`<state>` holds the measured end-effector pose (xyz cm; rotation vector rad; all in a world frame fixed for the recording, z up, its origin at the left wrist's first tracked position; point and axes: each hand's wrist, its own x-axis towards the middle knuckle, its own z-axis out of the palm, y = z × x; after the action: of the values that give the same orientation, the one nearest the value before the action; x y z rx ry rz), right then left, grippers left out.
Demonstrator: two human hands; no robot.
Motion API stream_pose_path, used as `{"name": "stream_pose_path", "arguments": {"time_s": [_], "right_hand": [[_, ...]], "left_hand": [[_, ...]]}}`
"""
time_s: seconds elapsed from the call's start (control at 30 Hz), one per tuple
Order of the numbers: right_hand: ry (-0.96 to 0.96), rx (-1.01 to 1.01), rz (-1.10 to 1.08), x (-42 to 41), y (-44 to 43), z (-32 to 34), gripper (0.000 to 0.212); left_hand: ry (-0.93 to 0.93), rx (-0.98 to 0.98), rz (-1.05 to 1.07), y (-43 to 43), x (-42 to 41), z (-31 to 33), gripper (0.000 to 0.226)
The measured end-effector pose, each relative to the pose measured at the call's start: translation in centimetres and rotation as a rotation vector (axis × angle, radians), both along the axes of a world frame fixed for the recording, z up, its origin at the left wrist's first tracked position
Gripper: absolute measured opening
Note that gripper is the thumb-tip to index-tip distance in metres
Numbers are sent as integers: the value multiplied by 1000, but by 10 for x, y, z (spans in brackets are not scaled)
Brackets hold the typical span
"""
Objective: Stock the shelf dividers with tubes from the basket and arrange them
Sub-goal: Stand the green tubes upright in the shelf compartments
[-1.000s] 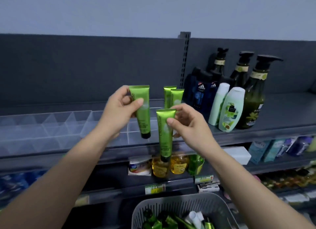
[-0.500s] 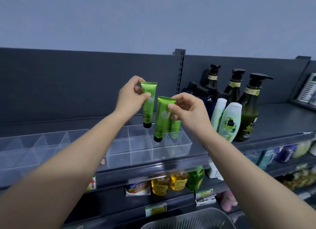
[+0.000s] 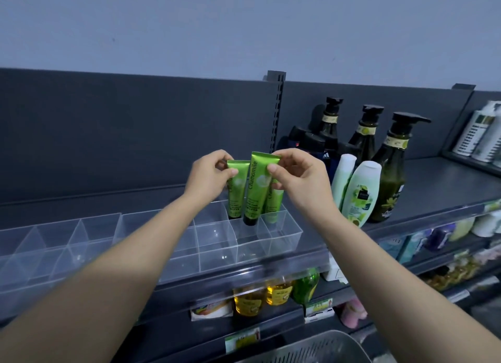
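Note:
My left hand pinches the top of a green tube that stands cap-down in a back compartment of the clear divider tray. My right hand pinches the top of a second green Chamomile tube, whose black cap sits low in the compartment just in front and to the right. Another green tube stands behind my right hand, partly hidden. The grey basket shows only its rim at the bottom edge.
More clear divider compartments run left along the shelf. White bottles and dark pump bottles stand right of the tray. Lower shelves hold yellow and green bottles and small packs.
Both hands carried their tubes up and back from over the basket to the tray's right end and lowered them into compartments. The view tilted upward, so the basket nearly left the frame.

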<state>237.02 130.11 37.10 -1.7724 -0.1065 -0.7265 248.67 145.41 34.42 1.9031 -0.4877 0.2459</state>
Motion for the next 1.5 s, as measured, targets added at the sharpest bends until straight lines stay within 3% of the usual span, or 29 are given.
{"name": "stream_pose_path", "arguments": {"time_s": [0.27,0.4,0.73,1.03,1.33,1.5], "right_hand": [[-29,-75,-95,17,-1,2,16],[-36,-102,-119,25,2,7,19],[97,-195,-154,44,4,-17,28],[156,-294,-166,49,13,-25,12],[202,-330,-190,54,12,-29,14],[192,-448,-246,48,12,-27,18]], "left_hand": [[5,-14,-32,-1,4,-7,24],[19,-29,-45,-1,6,-8,14],[-45,34,9,4,9,-2,12],[-69,78,18,8,11,-1,14],[-60,80,11,9,12,-1,13],[-55,104,13,10,11,0,14]]}}
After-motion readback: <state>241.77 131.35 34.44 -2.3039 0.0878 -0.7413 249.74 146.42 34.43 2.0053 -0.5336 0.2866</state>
